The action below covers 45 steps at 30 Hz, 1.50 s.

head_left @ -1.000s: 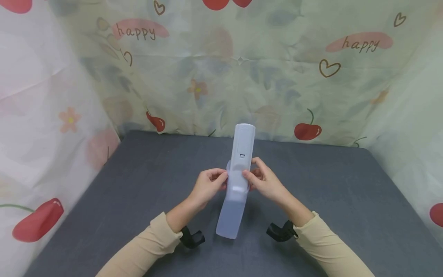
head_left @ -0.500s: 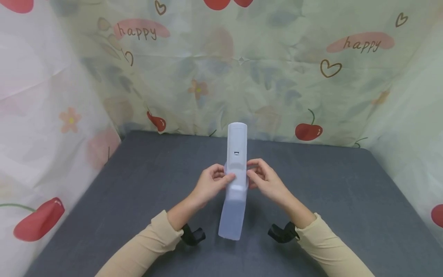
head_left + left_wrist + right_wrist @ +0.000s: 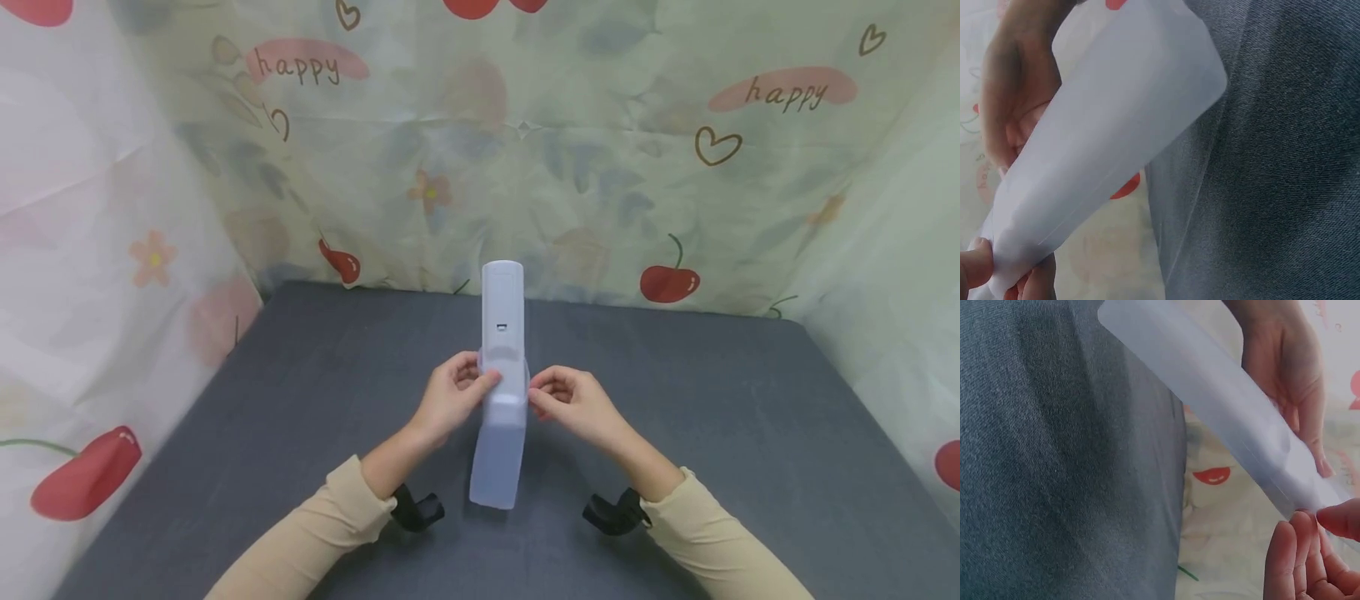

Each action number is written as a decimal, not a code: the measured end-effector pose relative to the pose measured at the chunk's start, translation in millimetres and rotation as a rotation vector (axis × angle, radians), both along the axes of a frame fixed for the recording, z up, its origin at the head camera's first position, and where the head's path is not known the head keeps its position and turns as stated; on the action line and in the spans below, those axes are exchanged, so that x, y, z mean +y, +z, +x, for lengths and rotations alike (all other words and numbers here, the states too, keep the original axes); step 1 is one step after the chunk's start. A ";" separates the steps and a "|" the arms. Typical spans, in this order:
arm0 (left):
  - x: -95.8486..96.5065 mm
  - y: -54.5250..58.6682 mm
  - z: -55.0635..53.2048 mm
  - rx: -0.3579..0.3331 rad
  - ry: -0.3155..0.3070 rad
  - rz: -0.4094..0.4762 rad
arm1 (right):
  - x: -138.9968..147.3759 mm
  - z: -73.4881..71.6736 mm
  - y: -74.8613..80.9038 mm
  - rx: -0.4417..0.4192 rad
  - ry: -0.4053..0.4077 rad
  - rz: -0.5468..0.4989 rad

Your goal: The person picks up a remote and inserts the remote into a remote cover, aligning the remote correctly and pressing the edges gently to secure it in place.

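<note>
A long white plastic device [image 3: 502,292] with a small dark port in its face stands nearly upright over the table, its lower part plain and bluish-white. My left hand [image 3: 450,396] grips it at mid-length, thumb on the face and fingers around the left side. At the right edge, slightly lower, my right hand [image 3: 573,400] pinches with thumb and fingertips. Seen from the left wrist, the smooth lower part [image 3: 1104,112] fills the upper middle. Thumb and fingertips of the right hand [image 3: 1310,562] meet at the edge of the device [image 3: 1210,394] in the right wrist view.
The dark grey table [image 3: 337,350] spreads out under both hands. Behind it hangs a patterned curtain [image 3: 570,167] with cherries and lettering, which also runs along both sides. Black wrist mounts [image 3: 615,510] jut inward from the sleeves.
The device has shifted left and straightened upright. My left thumb has come onto its face, while my right thumb has left the face and that hand now pinches the right edge, a bit lower.
</note>
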State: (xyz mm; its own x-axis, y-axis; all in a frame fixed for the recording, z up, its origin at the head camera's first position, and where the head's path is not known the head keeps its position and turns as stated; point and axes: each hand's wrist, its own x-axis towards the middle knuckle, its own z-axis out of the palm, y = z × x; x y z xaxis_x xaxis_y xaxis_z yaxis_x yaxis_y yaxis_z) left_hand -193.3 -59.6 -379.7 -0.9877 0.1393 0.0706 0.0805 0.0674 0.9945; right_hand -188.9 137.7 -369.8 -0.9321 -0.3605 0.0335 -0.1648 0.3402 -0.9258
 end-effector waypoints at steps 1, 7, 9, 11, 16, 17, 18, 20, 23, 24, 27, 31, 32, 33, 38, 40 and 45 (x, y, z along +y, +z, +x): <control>-0.1 -0.5 0.2 0.001 -0.003 -0.008 | -1.2 0.0 -0.2 0.006 -0.009 0.003; -0.5 -1.0 0.7 0.011 -0.034 -0.032 | -6.7 -1.2 -2.3 0.057 -0.085 0.025; -0.6 -0.8 0.9 0.017 -0.046 -0.042 | -8.0 -1.1 -2.4 0.071 -0.111 0.029; -0.8 -0.2 1.4 0.019 -0.057 -0.055 | -9.6 -0.9 -1.9 0.077 -0.137 0.030; -1.2 -0.4 2.0 0.023 -0.082 -0.096 | -12.8 -0.7 -1.0 0.076 -0.192 0.021; -1.2 -0.3 2.2 0.028 -0.089 -0.103 | -13.1 -0.6 -0.9 0.076 -0.202 0.018; -1.3 -0.3 2.3 0.033 -0.097 -0.110 | -13.6 -0.5 -0.8 0.077 -0.212 0.012; -1.2 0.4 3.0 0.046 -0.113 -0.119 | -14.1 -0.5 -0.6 0.080 -0.231 0.005; -0.6 1.7 4.0 0.062 -0.131 -0.124 | -14.7 -0.9 0.2 0.086 -0.250 -0.003; -0.5 1.9 4.3 0.066 -0.134 -0.123 | -14.7 -1.1 0.3 0.086 -0.252 -0.004; -0.3 1.8 4.7 0.078 -0.131 -0.125 | -14.4 -1.5 0.9 0.081 -0.241 -0.004; -0.4 -0.3 3.3 0.086 -0.107 -0.134 | -12.6 -1.3 -0.3 0.039 -0.173 -0.035; -0.4 -1.1 2.8 0.087 -0.100 -0.133 | -12.1 -1.3 -0.6 0.024 -0.154 -0.046; -0.3 -1.7 2.3 0.088 -0.094 -0.130 | -11.6 -1.3 -0.7 0.008 -0.138 -0.059; 0.3 -4.3 1.7 0.131 -0.077 -0.147 | -11.3 -1.6 3.1 -0.027 -0.108 -0.089; 0.6 -4.1 2.7 0.161 -0.075 -0.174 | -11.0 -1.7 6.5 -0.027 -0.108 -0.088; 2.1 -1.5 5.4 0.211 -0.074 -0.243 | -10.1 -3.8 11.6 -0.030 -0.126 -0.037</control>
